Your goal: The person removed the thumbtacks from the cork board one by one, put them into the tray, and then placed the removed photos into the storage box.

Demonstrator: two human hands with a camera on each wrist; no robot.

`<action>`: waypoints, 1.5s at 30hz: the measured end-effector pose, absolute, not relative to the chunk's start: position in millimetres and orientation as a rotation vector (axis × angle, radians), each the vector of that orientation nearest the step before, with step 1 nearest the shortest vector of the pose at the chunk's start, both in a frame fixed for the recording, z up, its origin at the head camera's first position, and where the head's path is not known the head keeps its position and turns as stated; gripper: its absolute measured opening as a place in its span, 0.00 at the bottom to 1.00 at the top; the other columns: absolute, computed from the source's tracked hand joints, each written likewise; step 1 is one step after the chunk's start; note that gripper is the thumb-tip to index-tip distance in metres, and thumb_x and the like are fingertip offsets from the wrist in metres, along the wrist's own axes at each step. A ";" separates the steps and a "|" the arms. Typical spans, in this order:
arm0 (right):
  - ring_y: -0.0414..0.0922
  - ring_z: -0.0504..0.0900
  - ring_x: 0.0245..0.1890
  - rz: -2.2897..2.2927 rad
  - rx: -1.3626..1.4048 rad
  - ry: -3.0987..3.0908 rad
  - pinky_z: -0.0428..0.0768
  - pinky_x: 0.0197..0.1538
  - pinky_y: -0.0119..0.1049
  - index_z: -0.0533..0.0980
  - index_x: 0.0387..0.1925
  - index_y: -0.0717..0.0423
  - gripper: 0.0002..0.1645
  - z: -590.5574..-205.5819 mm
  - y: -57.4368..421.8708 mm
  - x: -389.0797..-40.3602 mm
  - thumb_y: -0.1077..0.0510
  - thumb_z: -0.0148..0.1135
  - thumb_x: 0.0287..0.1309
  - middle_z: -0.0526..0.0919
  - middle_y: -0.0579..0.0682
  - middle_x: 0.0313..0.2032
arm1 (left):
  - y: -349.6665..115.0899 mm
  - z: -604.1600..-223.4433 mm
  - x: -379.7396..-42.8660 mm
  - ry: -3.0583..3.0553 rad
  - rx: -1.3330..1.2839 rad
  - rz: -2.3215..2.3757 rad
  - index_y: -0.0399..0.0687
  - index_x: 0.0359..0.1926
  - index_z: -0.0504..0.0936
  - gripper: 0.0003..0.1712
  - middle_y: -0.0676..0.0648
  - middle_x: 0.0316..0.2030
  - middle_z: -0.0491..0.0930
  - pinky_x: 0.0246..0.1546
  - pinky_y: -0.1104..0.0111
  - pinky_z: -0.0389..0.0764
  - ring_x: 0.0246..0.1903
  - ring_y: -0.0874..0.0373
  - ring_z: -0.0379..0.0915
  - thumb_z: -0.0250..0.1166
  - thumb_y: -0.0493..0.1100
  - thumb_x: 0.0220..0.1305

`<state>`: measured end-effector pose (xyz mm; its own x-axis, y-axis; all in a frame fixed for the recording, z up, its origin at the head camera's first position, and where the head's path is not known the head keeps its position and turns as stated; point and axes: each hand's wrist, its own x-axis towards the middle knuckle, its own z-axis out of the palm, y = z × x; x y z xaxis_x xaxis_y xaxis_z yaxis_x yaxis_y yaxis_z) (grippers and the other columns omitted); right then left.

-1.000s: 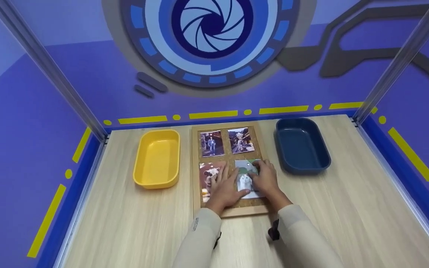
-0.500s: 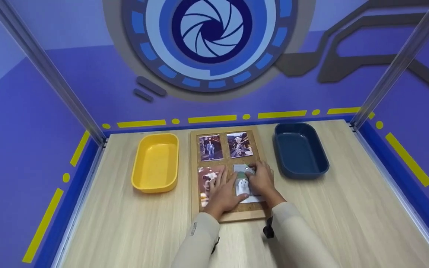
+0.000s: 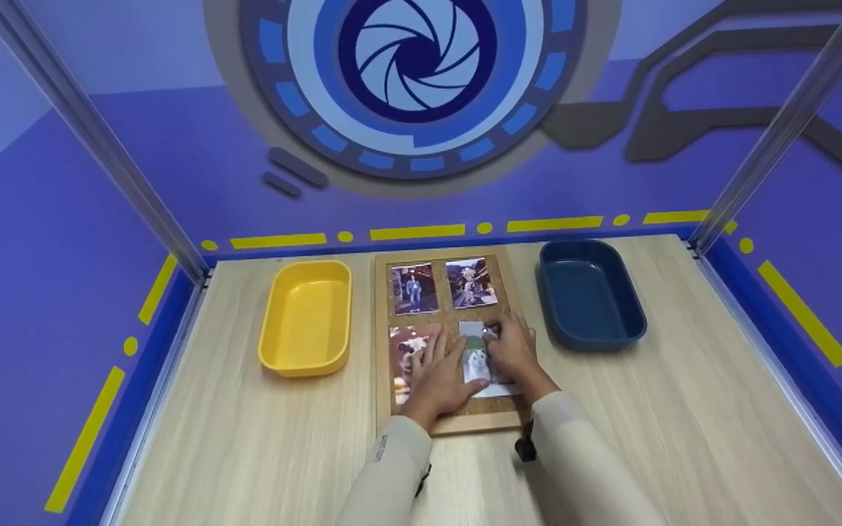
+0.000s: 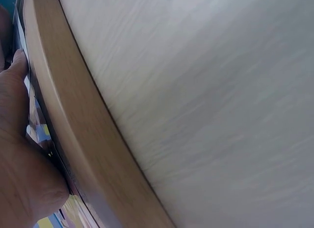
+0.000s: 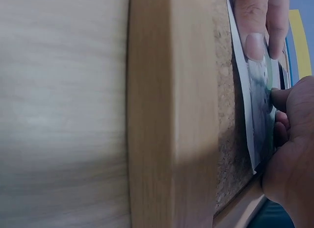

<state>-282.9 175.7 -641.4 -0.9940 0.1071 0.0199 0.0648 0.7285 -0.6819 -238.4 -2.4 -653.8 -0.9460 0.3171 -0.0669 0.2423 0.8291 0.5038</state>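
Observation:
A wood-framed cork board (image 3: 457, 422) lies on the table, bearing two photos of a person standing outdoors: one at upper left (image 3: 414, 288), one at upper right (image 3: 471, 283). The lower left photo of a dog (image 3: 400, 351) is partly under my left hand (image 3: 439, 380), whose fingers lie spread over it. The left thumb rests on the lower right photo of a white cat (image 3: 476, 359). My right hand (image 3: 516, 354), fingers curled, touches that photo's upper part with its thumb, beside a small white dot. Whether its fingers pinch anything is hidden. In the right wrist view, the photo's edge (image 5: 240, 66) stands slightly off the cork.
Left of the board stands a yellow tray (image 3: 269, 358). A dark blue tray (image 3: 604, 343) is on its right. The wooden table (image 3: 721, 409) ends at purple and blue panels on the left, back and right. Metal posts stand at the back corners.
The head view has tilted slightly. My right fingertips have shifted a little left on the cat photo. My left hand has stayed in place on the board.

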 end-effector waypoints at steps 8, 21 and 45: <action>0.56 0.78 0.51 1.112 -0.129 -2.844 0.69 0.57 0.53 0.85 0.46 0.56 0.09 -640.9 175.7 -283.5 0.62 0.67 0.65 0.83 0.56 0.43 | -1.6 -656.0 -240.0 2.875 0.466 0.779 0.59 0.84 0.61 0.55 0.40 0.87 0.45 0.81 0.31 0.48 0.87 0.42 0.38 0.64 0.77 0.64; 0.56 0.77 0.53 1.096 -0.117 -2.852 0.67 0.59 0.55 0.82 0.45 0.55 0.08 -644.8 173.6 -283.2 0.62 0.67 0.64 0.83 0.55 0.44 | -2.1 -642.0 -232.2 2.847 0.444 0.781 0.59 0.84 0.61 0.53 0.38 0.87 0.43 0.82 0.31 0.45 0.87 0.40 0.37 0.66 0.73 0.65; 0.55 0.77 0.51 1.097 -0.125 -2.870 0.67 0.59 0.54 0.82 0.45 0.55 0.07 -641.9 173.3 -284.1 0.62 0.66 0.65 0.82 0.54 0.42 | -3.2 -644.7 -234.1 2.859 0.443 0.786 0.59 0.83 0.62 0.53 0.39 0.87 0.46 0.82 0.32 0.46 0.87 0.40 0.38 0.65 0.73 0.65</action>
